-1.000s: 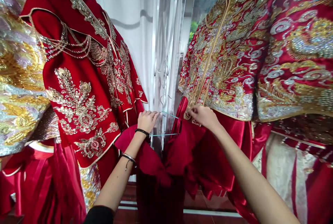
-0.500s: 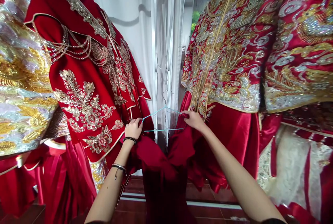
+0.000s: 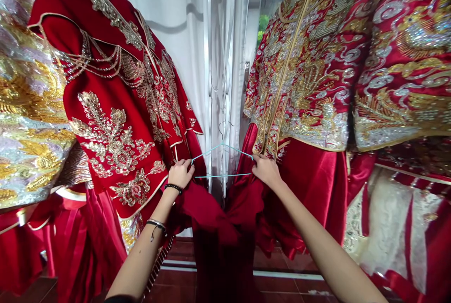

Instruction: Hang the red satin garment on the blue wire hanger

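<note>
A dark red dress (image 3: 223, 246) hangs in front of me from a thin light-blue wire hanger (image 3: 222, 144). My left hand (image 3: 181, 173) is closed around the hanger's left corner and the dress fabric there. At the opposite corner, my right hand (image 3: 267, 170) grips the hanger with its fingers curled over the dress's shoulder. The hanger's hook points up between my hands, in front of a white metal frame. I cannot tell whether the hook touches anything. Folded fabric forms a V-shaped neckline below the hanger's bar.
On the left hang a red jacket (image 3: 116, 138) with beaded embroidery and a gold-and-silver sequined garment (image 3: 31, 105). Embroidered red-and-gold jackets (image 3: 317, 77) hang on the right over red satin skirts (image 3: 313, 190). White folding metal bars (image 3: 207, 58) and a white curtain (image 3: 169, 7) stand behind.
My right hand has shifted slightly right and down and now wraps the hanger's right corner more closely. My left hand stays nearly in place. The view has moved slightly.
</note>
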Motion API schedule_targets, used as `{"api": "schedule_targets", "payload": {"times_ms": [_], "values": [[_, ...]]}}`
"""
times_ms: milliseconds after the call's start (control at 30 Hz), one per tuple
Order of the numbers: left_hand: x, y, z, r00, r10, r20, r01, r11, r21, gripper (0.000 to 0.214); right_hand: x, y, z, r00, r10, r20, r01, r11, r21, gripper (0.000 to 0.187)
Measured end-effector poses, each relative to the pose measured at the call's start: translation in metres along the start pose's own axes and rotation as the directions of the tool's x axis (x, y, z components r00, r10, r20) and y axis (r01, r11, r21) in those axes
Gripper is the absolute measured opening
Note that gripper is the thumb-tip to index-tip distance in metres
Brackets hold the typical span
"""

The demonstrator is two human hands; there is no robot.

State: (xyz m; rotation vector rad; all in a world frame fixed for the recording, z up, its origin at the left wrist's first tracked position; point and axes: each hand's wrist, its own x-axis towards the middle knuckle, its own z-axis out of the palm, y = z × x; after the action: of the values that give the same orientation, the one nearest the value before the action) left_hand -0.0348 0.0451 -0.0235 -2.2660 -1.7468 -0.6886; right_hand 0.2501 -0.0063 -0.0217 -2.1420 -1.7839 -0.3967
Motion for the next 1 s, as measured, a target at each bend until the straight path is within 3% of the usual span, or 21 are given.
{"api": "schedule_targets", "payload": {"times_ms": [100,200,300,400,667,1000], "values": [[-0.001,0.004,0.005,0.992,0.077,-0.104,-0.078,0.997,-0.007,0.04,0.004,0.001,0.0,0.997,-0.082,-0.013,0.083,0.99,0.118,0.047],[0.001,0.015,0.013,0.971,0.078,-0.225,-0.08,0.997,0.0,0.048,0.006,-0.004,0.006,0.982,-0.113,-0.154,0.133,0.983,0.129,0.048],[0.006,0.027,0.026,0.94,0.014,-0.341,-0.007,1.0,0.021,0.046,0.008,-0.012,0.019,0.953,-0.032,-0.301,0.048,0.998,0.047,0.051],[0.013,0.033,0.038,0.911,-0.044,-0.409,0.062,0.998,0.029,0.045,0.014,-0.015,0.031,0.928,0.019,-0.373,-0.017,1.0,0.009,0.055],[0.029,0.023,0.05,0.933,-0.082,-0.352,0.102,0.994,0.039,0.053,0.027,-0.007,0.041,0.933,0.015,-0.359,-0.022,1.0,-0.016,0.059],[0.026,0.023,0.052,0.928,-0.081,-0.363,0.099,0.995,0.029,0.053,0.022,-0.009,0.04,0.944,0.024,-0.33,-0.036,0.999,-0.029,0.058]]}}
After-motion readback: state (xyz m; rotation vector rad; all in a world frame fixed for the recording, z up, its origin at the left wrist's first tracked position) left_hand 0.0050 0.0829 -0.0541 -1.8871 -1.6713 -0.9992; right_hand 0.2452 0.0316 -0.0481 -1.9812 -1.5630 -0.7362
